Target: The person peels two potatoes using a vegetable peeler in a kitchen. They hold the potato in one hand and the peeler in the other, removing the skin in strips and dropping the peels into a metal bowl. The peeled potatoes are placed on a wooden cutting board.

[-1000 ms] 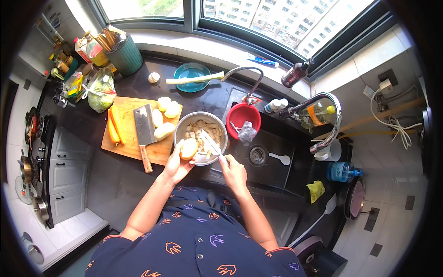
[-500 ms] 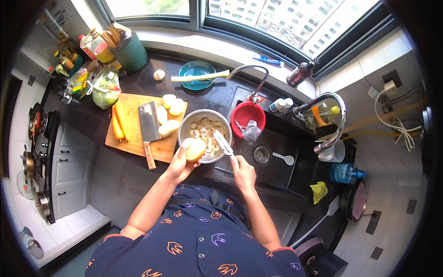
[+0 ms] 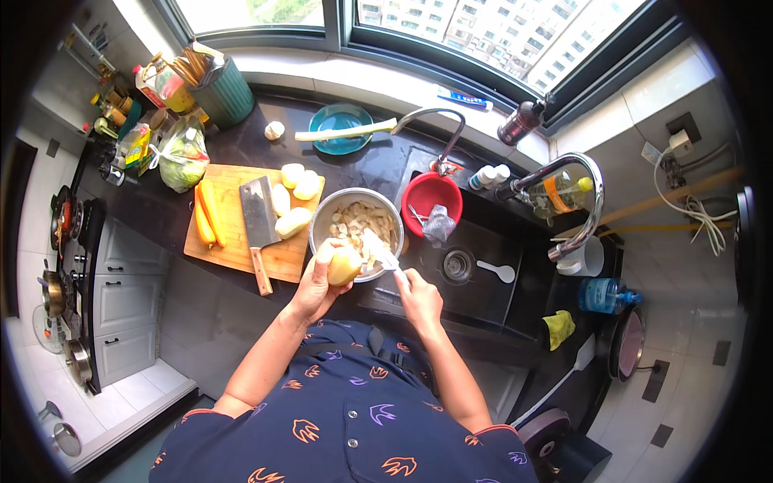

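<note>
My left hand (image 3: 312, 288) is closed around a partly peeled potato (image 3: 345, 266) over the near edge of a metal bowl (image 3: 321, 211). In my right hand (image 3: 420, 299) is a white peeler (image 3: 386, 258), its head close to the potato above the bowl. Peelings (image 3: 354, 223) lie in the bowl. Left of it, a wooden cutting board (image 3: 223, 259) bears a cleaver (image 3: 259, 216), two peeled carrots (image 3: 208, 213) and several peeled potatoes (image 3: 293, 222).
A red basin (image 3: 411, 196) with a crumpled clear bag stands by the black sink (image 3: 483, 302), where a white spoon (image 3: 497, 271) lies. Behind are a teal plate (image 3: 338, 119) with a pale green stalk across it, a garlic bulb (image 3: 274, 130) and bagged vegetables (image 3: 182, 157). A curved faucet (image 3: 597, 193) rises at right.
The peeler in my right hand has moved left and slightly down, nearer the potato. My left hand keeps hold of the potato, which is slightly turned.
</note>
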A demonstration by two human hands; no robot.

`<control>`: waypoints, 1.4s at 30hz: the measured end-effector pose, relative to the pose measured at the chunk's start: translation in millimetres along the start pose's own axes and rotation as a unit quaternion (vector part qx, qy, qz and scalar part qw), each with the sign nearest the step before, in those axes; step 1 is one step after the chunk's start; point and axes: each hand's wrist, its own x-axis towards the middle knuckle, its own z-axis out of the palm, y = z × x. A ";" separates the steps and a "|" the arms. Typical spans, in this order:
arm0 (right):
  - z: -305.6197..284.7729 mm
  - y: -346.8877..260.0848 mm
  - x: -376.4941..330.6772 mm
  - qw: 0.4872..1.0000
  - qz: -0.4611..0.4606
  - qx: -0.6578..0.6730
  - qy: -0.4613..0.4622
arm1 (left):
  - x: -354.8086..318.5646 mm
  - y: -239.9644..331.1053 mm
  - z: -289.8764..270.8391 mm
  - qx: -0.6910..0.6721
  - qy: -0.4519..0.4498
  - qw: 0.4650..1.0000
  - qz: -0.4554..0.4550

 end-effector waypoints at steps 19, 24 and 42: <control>-4.1 -3.5 8.3 1.000 0.004 -0.015 -0.022 | 7.4 -12.4 -31.0 0.192 -0.004 0.976 0.105; -14.1 -14.9 1.6 0.999 0.022 0.022 -0.024 | 10.1 -15.5 -26.1 -0.023 0.035 0.999 0.021; -6.0 -44.0 -20.4 0.976 -0.203 0.071 0.033 | 21.6 -31.2 -21.8 -0.079 0.057 0.995 -0.037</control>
